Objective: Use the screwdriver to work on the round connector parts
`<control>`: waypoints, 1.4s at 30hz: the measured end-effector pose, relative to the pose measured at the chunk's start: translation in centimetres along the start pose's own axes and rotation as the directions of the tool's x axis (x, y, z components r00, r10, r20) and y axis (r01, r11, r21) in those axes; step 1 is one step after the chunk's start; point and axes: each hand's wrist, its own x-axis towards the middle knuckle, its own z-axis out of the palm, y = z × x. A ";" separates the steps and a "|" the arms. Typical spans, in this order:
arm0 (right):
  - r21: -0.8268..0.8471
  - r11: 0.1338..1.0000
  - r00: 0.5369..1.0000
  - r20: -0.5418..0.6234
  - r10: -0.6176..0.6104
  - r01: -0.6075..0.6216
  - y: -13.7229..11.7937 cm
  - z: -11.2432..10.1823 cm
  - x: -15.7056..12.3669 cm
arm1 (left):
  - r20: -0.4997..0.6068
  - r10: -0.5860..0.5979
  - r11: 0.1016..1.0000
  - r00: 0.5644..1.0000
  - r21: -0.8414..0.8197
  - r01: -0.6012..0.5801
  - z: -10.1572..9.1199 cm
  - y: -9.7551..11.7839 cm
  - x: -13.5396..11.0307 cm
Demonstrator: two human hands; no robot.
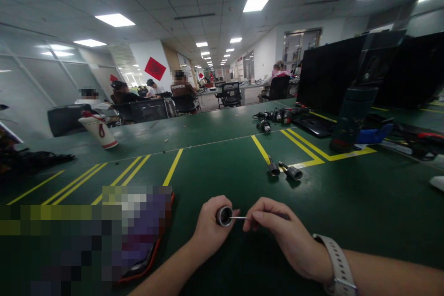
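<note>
Low in the middle of the head view, my left hand (210,222) is wrapped around a dark cup-shaped metal piece (225,216), its round open mouth facing me. My right hand (277,226) pinches a tool with a thin metal shaft (238,217); most of its handle is hidden by my fingers. The shaft's tip reaches the mouth of the metal piece, but whether it touches inside I cannot tell. Beyond my right hand, two similar cup-shaped pieces with shanks, one here (273,168) and one beside it (294,173), lie on the green table (215,166).
A phone-like object with an orange edge (152,261) lies left, partly blurred out. Farther back stand a paper cup (100,130) and a dark bottle (352,118). Several metal parts with cables (265,126) lie near black monitors (329,74). People sit on chairs beyond the table.
</note>
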 end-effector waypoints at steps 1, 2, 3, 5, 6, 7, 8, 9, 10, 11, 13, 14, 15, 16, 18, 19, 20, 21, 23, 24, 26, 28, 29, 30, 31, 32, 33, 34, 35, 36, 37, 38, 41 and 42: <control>0.029 1.000 1.000 -0.006 0.004 -0.004 -0.1 0.1 0.0 | 0.005 0.002 1.000 1.000 -0.017 -0.002 0.0 0.1 0.0; 0.053 0.999 1.000 -0.011 0.006 -0.005 -0.2 0.2 0.1 | 0.007 0.003 0.999 1.000 -0.036 -0.003 0.0 0.1 0.0; 0.073 0.997 1.000 -0.018 0.004 -0.003 -0.3 0.2 0.1 | 0.005 0.003 0.998 1.000 -0.057 -0.003 -0.1 0.1 0.0; 0.098 0.995 0.999 -0.041 -0.007 0.011 -0.3 0.3 0.0 | -0.007 0.001 0.996 1.000 -0.094 -0.002 -0.1 0.1 0.1; 0.093 0.995 0.999 -0.050 -0.019 0.024 -0.4 0.2 0.0 | -0.011 0.002 0.994 1.000 -0.107 -0.003 -0.1 0.1 0.1; 0.069 0.997 0.998 -0.054 -0.039 0.043 -0.3 0.1 -0.1 | -0.012 0.002 0.993 1.000 -0.117 -0.004 -0.1 0.1 0.1; 0.027 0.997 0.997 -0.051 -0.065 0.066 -0.3 0.0 -0.2 | -0.008 0.002 0.993 1.000 -0.121 -0.003 -0.1 0.1 0.1; -0.029 0.995 0.995 -0.041 -0.094 0.093 -0.3 -0.1 -0.3 | -0.002 0.000 0.993 1.000 -0.121 0.000 -0.1 0.1 0.1; -0.088 0.988 0.992 -0.027 -0.127 0.124 -0.2 -0.2 -0.4 | 0.000 -0.004 0.993 1.000 -0.116 0.004 -0.1 0.1 0.1; -0.143 0.978 0.987 -0.011 -0.158 0.155 -0.2 -0.3 -0.5 | -0.003 -0.009 0.994 1.000 -0.107 0.008 -0.1 0.1 0.1; -0.211 0.956 0.979 0.013 -0.205 0.203 -0.2 -0.5 -0.6 | -0.020 -0.016 0.997 1.000 -0.080 0.014 0.0 0.1 0.1; -0.227 0.949 0.976 0.022 -0.218 0.217 -0.3 -0.5 -0.6 | -0.028 -0.017 0.998 0.999 -0.065 0.015 0.0 0.1 0.1; -0.235 0.945 0.974 0.029 -0.226 0.226 -0.4 -0.5 -0.6 | -0.033 -0.017 0.999 0.999 -0.049 0.015 0.1 0.1 0.1; -0.244 0.942 0.973 0.038 -0.228 0.230 -0.4 -0.5 -0.7 | -0.032 -0.015 0.999 0.999 -0.033 0.014 0.1 0.0 0.1; -0.272 0.933 0.972 0.060 -0.228 0.236 -0.6 -0.4 -0.7 | -0.023 -0.011 1.000 1.000 0.000 0.011 0.2 0.0 0.1; -0.289 0.927 0.971 0.076 -0.229 0.241 -0.7 -0.4 -0.7 | -0.020 -0.008 1.000 1.000 0.016 0.008 0.2 -0.1 0.1; -0.307 0.919 0.969 0.091 -0.230 0.247 -0.7 -0.3 -0.8 | -0.017 -0.003 0.999 1.000 0.034 0.004 0.2 -0.1 0.1; -0.323 0.911 0.967 0.105 -0.233 0.255 -0.8 -0.3 -0.8 | -0.017 0.003 0.999 1.000 0.052 -0.002 0.2 -0.1 0.0; -0.347 0.899 0.963 0.127 -0.238 0.268 -0.8 -0.3 -0.8 | -0.019 0.022 0.995 1.000 0.094 -0.020 0.2 -0.1 -0.1; -0.359 0.894 0.962 0.135 -0.237 0.270 -0.9 -0.2 -0.8 | -0.019 0.036 0.992 0.999 0.119 -0.033 0.1 -0.1 -0.1; -0.385 0.880 0.960 0.147 -0.237 0.277 -0.9 -0.1 -0.9 | -0.017 0.073 0.983 0.997 0.172 -0.070 0.1 0.0 -0.2; -0.441 0.840 0.948 0.166 -0.271 0.317 -1.1 0.0 -1.0 | -0.013 0.107 0.971 0.994 0.217 -0.102 0.1 0.1 -0.2; -0.486 0.794 0.931 0.198 -0.308 0.366 -1.2 0.1 -1.1 | -0.018 0.117 0.966 0.993 0.234 -0.110 0.2 0.1 -0.2; -0.537 0.723 0.901 0.259 -0.349 0.435 -1.3 0.3 -1.2 | -0.027 0.121 0.963 0.992 0.246 -0.110 0.2 0.1 -0.2; -0.584 0.626 0.856 0.347 -0.383 0.517 -1.4 0.4 -1.3 | -0.042 0.118 0.962 0.992 0.254 -0.103 0.3 0.1 -0.2; -0.618 0.512 0.802 0.443 -0.401 0.597 -1.6 0.5 -1.4 | -0.056 0.110 0.962 0.992 0.257 -0.092 0.3 0.0 -0.2; -0.633 0.399 0.747 0.531 -0.400 0.663 -1.7 0.5 -1.5 | -0.072 0.100 0.964 0.992 0.254 -0.078 0.4 0.0 -0.2; -0.637 0.306 0.704 0.594 -0.389 0.708 -1.8 0.6 -1.5 | -0.085 0.089 0.968 0.992 0.244 -0.066 0.4 -0.1 -0.2; -0.641 0.241 0.679 0.628 -0.380 0.729 -1.9 0.6 -1.5 | -0.092 0.078 0.972 0.993 0.227 -0.055 0.5 -0.1 -0.2; -0.653 0.203 0.673 0.636 -0.377 0.730 -1.9 0.6 -1.5 | -0.093 0.066 0.977 0.993 0.208 -0.045 0.5 -0.2 -0.2; -0.667 0.186 0.679 0.631 -0.375 0.722 -2.0 0.6 -1.5 | -0.091 0.054 0.982 0.994 0.187 -0.036 0.5 -0.2 -0.2; -0.681 0.185 0.692 0.620 -0.370 0.709 -2.0 0.5 -1.5 | -0.086 0.043 0.986 0.995 0.167 -0.028 0.5 -0.2 -0.2; -0.694 0.216 0.716 0.595 -0.365 0.686 -2.0 0.4 -1.4 | -0.067 0.023 0.991 0.998 0.135 -0.013 0.4 -0.3 -0.2; -0.686 0.236 0.716 0.588 -0.377 0.688 -1.9 0.4 -1.4 | -0.065 0.021 0.991 0.998 0.134 -0.012 0.4 -0.4 -0.2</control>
